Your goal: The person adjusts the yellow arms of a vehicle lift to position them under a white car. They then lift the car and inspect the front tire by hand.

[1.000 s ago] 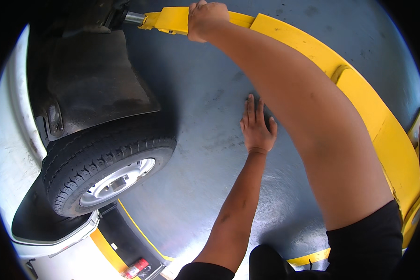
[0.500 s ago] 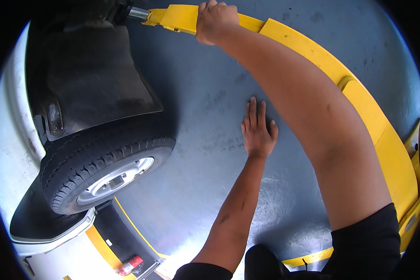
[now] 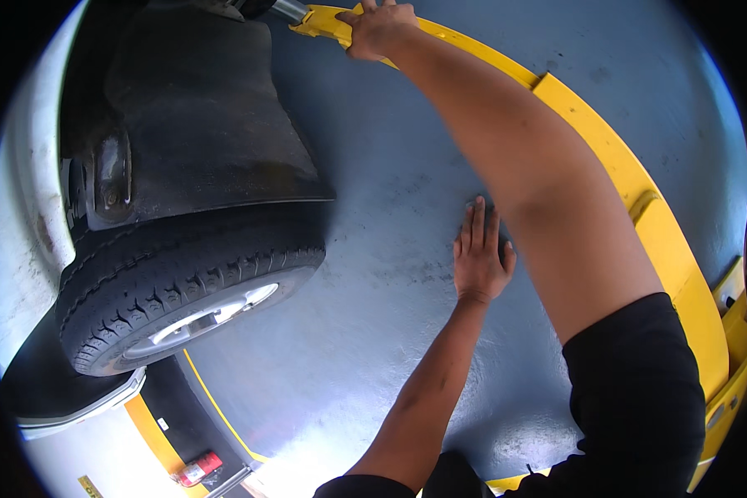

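On my remote feed, the yellow bar [image 3: 685, 257] ran lengthwise from upper centre to lower right. The right hand [image 3: 379, 31], nearer, was curled over its narrow end; the left hand [image 3: 483, 259], well apart, lay outstretched, visibly empty.

We see a yellow beam [image 3: 618, 158], a dark-smudged blue-grey floor [image 3: 382, 166], a black tyre [image 3: 183, 266], a silver wheel [image 3: 212, 318], white panel [image 3: 25, 207] and black sleeves [image 3: 639, 382].
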`<state>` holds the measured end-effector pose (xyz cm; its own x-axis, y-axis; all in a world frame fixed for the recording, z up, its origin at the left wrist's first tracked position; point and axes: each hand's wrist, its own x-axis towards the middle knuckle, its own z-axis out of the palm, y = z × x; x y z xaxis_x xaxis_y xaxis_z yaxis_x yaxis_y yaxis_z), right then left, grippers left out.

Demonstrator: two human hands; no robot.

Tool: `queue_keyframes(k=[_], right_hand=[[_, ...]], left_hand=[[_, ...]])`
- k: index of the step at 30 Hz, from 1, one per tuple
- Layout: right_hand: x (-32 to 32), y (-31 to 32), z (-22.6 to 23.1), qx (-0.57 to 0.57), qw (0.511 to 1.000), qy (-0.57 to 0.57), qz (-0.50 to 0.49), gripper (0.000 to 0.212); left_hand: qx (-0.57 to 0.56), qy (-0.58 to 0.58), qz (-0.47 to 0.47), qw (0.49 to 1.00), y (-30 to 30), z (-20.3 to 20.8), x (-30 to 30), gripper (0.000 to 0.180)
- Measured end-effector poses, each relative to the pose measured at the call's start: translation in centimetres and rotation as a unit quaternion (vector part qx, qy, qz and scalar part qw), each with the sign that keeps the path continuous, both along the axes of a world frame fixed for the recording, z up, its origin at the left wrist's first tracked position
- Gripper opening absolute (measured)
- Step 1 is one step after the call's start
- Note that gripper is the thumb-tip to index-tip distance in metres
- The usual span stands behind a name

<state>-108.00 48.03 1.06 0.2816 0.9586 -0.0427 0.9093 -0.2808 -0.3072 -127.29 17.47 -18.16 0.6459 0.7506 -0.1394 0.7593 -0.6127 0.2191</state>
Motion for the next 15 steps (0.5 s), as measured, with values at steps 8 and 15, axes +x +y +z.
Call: queue_keyframes(k=[8, 15], right_hand=[[-2.2, 6.0, -2.2, 0.035, 0.995, 0.017, -0.094, 0.054], [-2.1, 7.2, -3.1, 0.037, 0.996, 0.018, -0.082, 0.044]], left_hand=[[0.022, -0.075, 0.005, 0.997, -0.3, -1.3, -0.6, 0.065], [-0.034, 0.008, -0.018, 0.999, -0.1, -2.0, -1.4, 0.061]])
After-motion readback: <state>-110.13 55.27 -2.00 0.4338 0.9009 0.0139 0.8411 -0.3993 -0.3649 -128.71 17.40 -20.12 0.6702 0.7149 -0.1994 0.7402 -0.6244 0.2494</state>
